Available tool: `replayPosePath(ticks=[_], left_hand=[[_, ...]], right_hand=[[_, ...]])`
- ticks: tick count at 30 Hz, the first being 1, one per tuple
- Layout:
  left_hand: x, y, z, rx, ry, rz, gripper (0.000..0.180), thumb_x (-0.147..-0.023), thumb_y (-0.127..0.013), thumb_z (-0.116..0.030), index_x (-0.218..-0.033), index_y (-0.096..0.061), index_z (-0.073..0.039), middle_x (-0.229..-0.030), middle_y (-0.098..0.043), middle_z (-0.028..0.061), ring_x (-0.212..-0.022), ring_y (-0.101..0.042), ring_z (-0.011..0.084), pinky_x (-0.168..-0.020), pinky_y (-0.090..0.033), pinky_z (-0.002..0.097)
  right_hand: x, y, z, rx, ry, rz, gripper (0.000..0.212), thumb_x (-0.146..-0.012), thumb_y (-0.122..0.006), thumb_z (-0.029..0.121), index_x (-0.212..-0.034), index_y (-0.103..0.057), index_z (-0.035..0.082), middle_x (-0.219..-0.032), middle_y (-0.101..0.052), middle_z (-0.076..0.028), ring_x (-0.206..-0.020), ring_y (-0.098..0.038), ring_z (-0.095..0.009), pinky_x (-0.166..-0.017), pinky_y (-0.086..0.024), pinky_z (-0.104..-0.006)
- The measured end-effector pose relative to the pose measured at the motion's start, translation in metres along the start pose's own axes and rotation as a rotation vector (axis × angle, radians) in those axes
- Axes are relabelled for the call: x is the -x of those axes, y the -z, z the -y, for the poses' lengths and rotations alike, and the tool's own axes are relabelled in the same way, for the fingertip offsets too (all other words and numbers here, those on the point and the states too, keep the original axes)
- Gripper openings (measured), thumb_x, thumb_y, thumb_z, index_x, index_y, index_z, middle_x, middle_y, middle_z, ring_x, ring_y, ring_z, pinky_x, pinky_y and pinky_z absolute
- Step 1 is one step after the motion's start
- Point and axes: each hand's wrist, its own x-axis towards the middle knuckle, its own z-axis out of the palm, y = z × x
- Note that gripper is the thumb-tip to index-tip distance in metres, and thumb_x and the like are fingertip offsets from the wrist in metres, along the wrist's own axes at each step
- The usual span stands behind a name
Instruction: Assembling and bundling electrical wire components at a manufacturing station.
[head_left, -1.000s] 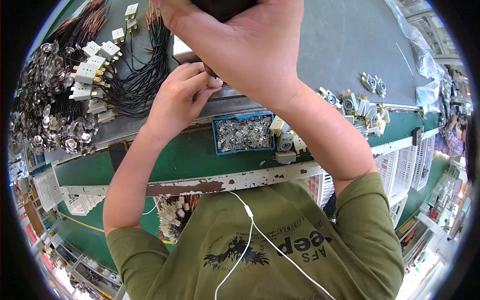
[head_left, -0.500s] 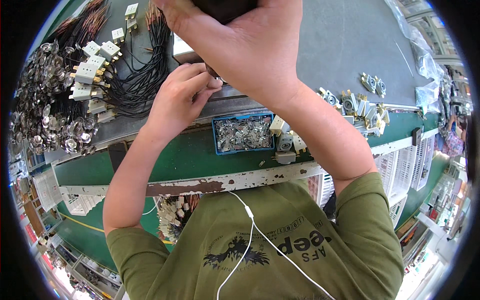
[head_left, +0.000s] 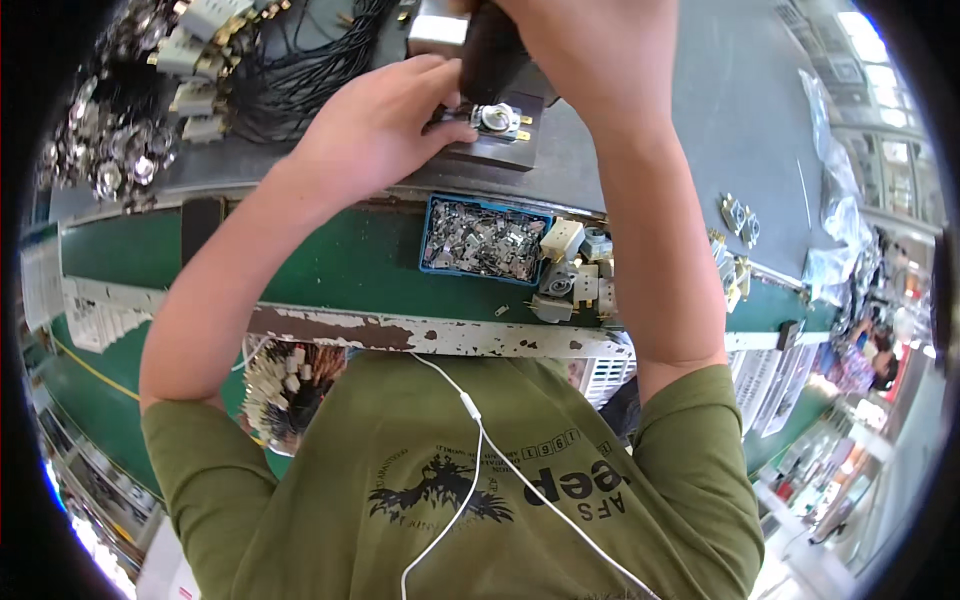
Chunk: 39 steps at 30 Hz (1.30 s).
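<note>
My left hand (head_left: 375,130) is closed at the left end of a small pale component (head_left: 496,119) with a round centre and brass prongs. This part lies on a dark metal block (head_left: 510,153) on the grey bench; my thumb touches its edge. At the top, my right hand (head_left: 600,50) grips a dark, thick tool (head_left: 490,55) held just above the component. The upper fingers are cut off by the picture's edge, and the tool's tip is hard to make out. Left of the tool stands a shiny metal piece (head_left: 437,33).
A blue tray (head_left: 424,240) of small metal pieces sits in front, with several similar components (head_left: 562,240) beside it. Black wires (head_left: 310,85) with white plugs and a heap of shiny metal discs (head_left: 120,150) lie left. Two components (head_left: 740,220) and clear plastic (head_left: 830,200) are right.
The view has shifted, and the block with the component now shows. My right hand and the dark tool appear farther right and higher. My left hand stays closed beside the block.
</note>
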Motion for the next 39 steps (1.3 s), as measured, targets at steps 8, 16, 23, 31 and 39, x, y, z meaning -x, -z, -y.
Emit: replayPosePath(ticks=[8,16,23,31,39], left_hand=[[-0.011,0.009,-0.004,-0.094,0.077,0.267,0.028,-0.088,-0.065,-0.03,-0.105,-0.062,-0.008,-0.087,-0.068,0.012,-0.089,-0.066,0.0326,-0.075,-0.054,0.0437],[-0.013,0.01,0.0,-0.079,0.056,0.26,0.028,-0.087,-0.067,-0.029,-0.103,-0.062,-0.006,-0.086,-0.069,0.0131,-0.085,-0.067,0.0329,-0.074,-0.054,0.0442],[-0.006,0.009,0.001,-0.089,-0.024,0.178,0.028,-0.085,-0.068,-0.031,-0.097,-0.066,-0.006,-0.092,-0.065,0.0119,-0.089,-0.066,0.0304,-0.075,-0.054,0.0418],[-0.002,0.001,-0.002,-0.179,-0.385,-0.03,0.032,-0.082,-0.071,-0.024,-0.113,-0.065,-0.015,-0.096,-0.06,0.0039,-0.09,-0.062,0.0232,-0.078,-0.05,0.0369],[0.016,0.007,-0.008,-0.205,-0.345,-0.059,0.028,-0.082,-0.071,-0.02,-0.109,-0.065,-0.017,-0.094,-0.062,0.0004,-0.092,-0.063,0.018,-0.079,-0.044,0.033]], right_hand=[[0.017,-0.014,-0.004,0.174,0.009,-0.231,0.053,-0.08,-0.074,-0.005,-0.12,-0.039,0.001,-0.091,-0.064,-0.01,-0.074,-0.065,-0.014,-0.062,-0.054,-0.0256],[-0.001,-0.007,-0.018,-0.12,0.182,-0.068,0.05,-0.08,-0.072,-0.008,-0.119,-0.042,-0.001,-0.091,-0.065,-0.01,-0.074,-0.065,-0.013,-0.06,-0.052,-0.0245],[0.016,0.009,-0.019,0.452,0.111,-0.222,0.044,-0.086,-0.065,-0.004,-0.128,-0.051,-0.004,-0.099,-0.068,-0.014,-0.074,-0.067,-0.019,-0.065,-0.056,-0.0295],[0.003,0.027,0.038,0.407,-0.007,-0.333,0.052,-0.089,-0.069,0.006,-0.131,-0.039,-0.002,-0.099,-0.067,-0.012,-0.067,-0.062,-0.013,-0.06,-0.052,-0.0258],[0.004,0.043,0.026,0.945,0.228,-0.392,0.091,-0.088,-0.072,0.015,-0.154,-0.009,0.007,-0.148,-0.036,-0.021,-0.133,-0.039,-0.032,-0.11,-0.03,-0.0462]])
